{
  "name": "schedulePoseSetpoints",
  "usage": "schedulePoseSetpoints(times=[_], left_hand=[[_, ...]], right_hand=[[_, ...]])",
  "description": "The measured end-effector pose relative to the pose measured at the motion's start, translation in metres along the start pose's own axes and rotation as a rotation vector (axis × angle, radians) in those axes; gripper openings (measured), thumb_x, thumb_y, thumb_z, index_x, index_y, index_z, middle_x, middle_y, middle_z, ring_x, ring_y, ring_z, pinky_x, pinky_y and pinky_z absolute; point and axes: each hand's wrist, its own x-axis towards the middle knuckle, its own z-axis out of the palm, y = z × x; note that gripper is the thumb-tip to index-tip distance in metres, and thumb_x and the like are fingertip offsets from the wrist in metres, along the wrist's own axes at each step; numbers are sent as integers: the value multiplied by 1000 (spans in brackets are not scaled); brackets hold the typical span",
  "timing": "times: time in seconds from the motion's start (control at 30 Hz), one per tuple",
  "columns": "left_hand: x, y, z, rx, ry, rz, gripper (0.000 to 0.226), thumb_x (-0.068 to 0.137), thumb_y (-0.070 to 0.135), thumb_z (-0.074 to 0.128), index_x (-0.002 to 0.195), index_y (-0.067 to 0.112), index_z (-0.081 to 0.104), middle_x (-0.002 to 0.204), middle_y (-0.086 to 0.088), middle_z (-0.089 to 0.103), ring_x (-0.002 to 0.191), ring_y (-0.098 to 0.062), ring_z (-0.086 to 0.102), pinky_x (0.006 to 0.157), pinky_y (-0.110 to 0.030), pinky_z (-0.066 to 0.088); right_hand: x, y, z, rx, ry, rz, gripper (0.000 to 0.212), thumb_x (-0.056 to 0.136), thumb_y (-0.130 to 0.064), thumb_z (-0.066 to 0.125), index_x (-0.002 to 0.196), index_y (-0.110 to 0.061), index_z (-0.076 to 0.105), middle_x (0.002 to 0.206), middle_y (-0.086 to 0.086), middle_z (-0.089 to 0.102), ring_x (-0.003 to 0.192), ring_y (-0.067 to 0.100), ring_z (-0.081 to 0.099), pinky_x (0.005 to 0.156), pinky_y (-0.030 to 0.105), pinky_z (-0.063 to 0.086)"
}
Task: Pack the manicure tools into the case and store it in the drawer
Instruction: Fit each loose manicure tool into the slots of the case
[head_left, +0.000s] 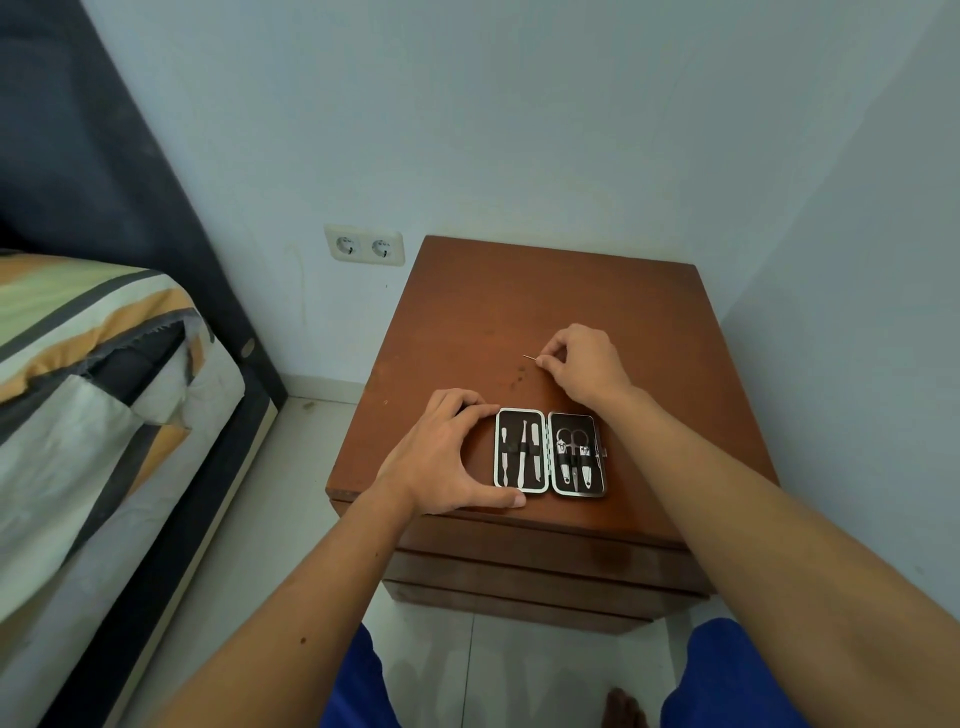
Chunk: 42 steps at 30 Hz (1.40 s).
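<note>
The manicure case lies open and flat near the front edge of a brown wooden nightstand, its two halves side by side, with slim tools strapped in the left half and scissors and clippers in the right. The left hand cups the case's left edge, fingers curved round the far corner and thumb along the near corner, touching the rim. The right hand hovers behind the case, pinching a thin metal tool between fingertips, its tip poking out to the left. The nightstand's drawer fronts show below the top, closed. A bed with a striped cover stands to the left, a double wall socket behind, and nothing lies between hand and case.
</note>
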Motion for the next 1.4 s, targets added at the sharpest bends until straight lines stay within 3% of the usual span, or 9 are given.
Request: schedulePoseSetpoints(times=[0.17,0.27,0.4,0.53,0.67,0.77,0.9,1.07,1.4], left_hand=[[0,0,0,-2,3,5,118,56,86,81,151,23,52,142,14,43,138,-4,33,119,-35,39],[0,0,0,-3,-2,1,118,56,87,80,152,23,52,142,15,42,137,-3,33,118,-35,40],[0,1,0,-16,2,-2,119,54,87,81,151,23,52,140,17,41,138,-1,31,119,-32,38],[0,1,0,-15,-3,-3,120,54,88,80,151,23,53,139,17,41,138,-1,31,118,-33,38],[0,2,0,-5,-7,-8,121,54,89,79,151,22,53,139,16,41,138,-3,31,119,-35,39],[0,1,0,-8,-3,-10,121,54,89,79,151,21,53,138,15,41,137,-3,32,119,-36,39],[0,1,0,1,1,-4,120,54,88,79,151,22,54,138,16,41,137,-3,32,118,-35,40],[1,1,0,3,-2,-3,120,54,88,79,151,22,53,139,15,41,138,-3,31,119,-35,38],[0,1,0,-5,0,-2,117,56,85,82,152,24,52,140,17,40,138,0,30,117,-31,39]], right_hand=[[-6,-2,4,-103,-115,-41,14,105,-23,58,105,-15,70,111,3,62,104,22,60,92,34,47],[-14,-3,-3,74,-106,20,7,103,-19,62,106,-19,68,103,-1,68,99,20,64,93,37,51],[-34,0,-13,355,-137,-16,39,101,-9,63,136,-25,65,92,-8,66,79,9,61,87,29,50],[-47,-1,-17,524,-215,-29,34,102,-4,61,126,-25,72,99,-5,67,74,6,64,73,23,53],[-55,-10,-14,738,-267,-27,24,98,0,67,119,-11,71,90,15,67,74,20,72,74,37,62],[-57,-14,-8,666,-218,-82,23,94,-10,75,115,-18,72,93,14,76,78,24,71,82,38,60],[-60,-15,3,607,-179,-93,24,91,-20,80,111,-27,69,86,0,80,66,4,56,75,32,51],[-62,-15,11,560,-153,-73,22,86,-29,84,101,-32,68,83,-8,79,67,7,56,77,39,54],[-65,-6,7,388,-166,-112,28,76,-32,92,97,-28,73,86,-11,73,74,-6,55,69,10,42]])
